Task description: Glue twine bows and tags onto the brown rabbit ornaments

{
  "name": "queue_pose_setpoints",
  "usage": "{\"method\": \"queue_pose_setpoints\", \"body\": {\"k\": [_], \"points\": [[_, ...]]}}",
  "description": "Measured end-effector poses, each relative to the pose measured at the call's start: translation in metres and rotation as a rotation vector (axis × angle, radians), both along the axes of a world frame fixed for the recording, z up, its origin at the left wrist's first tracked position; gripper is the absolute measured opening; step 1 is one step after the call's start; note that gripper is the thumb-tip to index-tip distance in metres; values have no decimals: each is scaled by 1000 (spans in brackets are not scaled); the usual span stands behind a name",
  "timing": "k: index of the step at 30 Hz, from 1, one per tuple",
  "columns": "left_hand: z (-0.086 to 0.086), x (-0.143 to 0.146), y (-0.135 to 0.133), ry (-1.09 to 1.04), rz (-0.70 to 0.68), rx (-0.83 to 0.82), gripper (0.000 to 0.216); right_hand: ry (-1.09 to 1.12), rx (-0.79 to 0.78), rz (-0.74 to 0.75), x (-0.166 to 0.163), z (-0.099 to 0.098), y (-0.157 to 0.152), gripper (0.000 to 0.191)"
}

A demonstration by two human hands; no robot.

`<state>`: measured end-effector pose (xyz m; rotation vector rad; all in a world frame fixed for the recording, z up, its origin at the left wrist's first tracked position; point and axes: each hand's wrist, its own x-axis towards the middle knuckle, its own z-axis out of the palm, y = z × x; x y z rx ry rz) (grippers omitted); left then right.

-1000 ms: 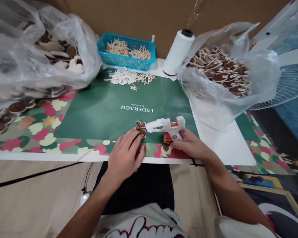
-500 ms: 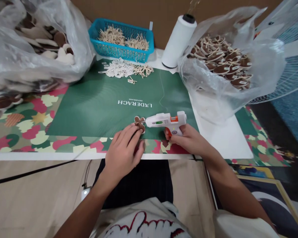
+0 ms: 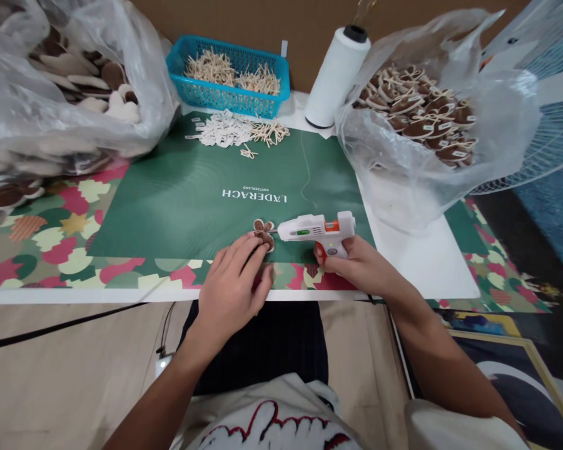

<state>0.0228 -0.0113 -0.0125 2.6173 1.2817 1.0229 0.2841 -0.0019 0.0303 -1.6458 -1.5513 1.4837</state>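
My right hand (image 3: 356,265) grips a white glue gun (image 3: 316,230) with an orange trigger, its nozzle pointing left at a small brown flower-shaped piece (image 3: 264,231) on the green mat (image 3: 192,200). My left hand (image 3: 234,284) rests at the table's front edge with its fingertips pressing on the near side of that piece, fingers together and curled.
A blue basket (image 3: 229,75) of tan string loops stands at the back, with white tags (image 3: 223,132) and loose loops in front of it. A white thread spool (image 3: 335,78) is beside it. Clear bags of brown pieces sit at left (image 3: 60,81) and right (image 3: 431,119). A fan (image 3: 548,144) stands far right.
The glue gun has shifted slightly right, its nozzle backing a little from the flower piece. My left hand stays on the piece. The view has tilted down a little since the earliest frame.
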Motion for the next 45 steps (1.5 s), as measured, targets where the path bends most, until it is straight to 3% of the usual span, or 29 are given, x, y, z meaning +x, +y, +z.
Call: {"method": "queue_pose_setpoints", "body": {"k": [3, 9, 12, 17, 28, 45], "points": [[-1, -1, 0, -28, -5, -6, 36, 29, 3, 15, 2, 1, -3, 7], [-3, -5, -5, -162, 15, -108, 36, 150, 49, -60, 2, 1, -17, 24], [-1, -6, -6, -147, 23, -140, 30, 217, 41, -43, 2, 0, -24, 19], [-2, -5, -5, -135, 7, -125, 26, 86, -5, 15, 2, -2, -27, 8], [-4, -5, -4, -120, 4, -131, 23, -15, 34, -1, -4, 1, -28, 1], [-5, -5, -4, -124, -4, -121, 23, -156, 11, -79, 5, 1, -34, 7]]}}
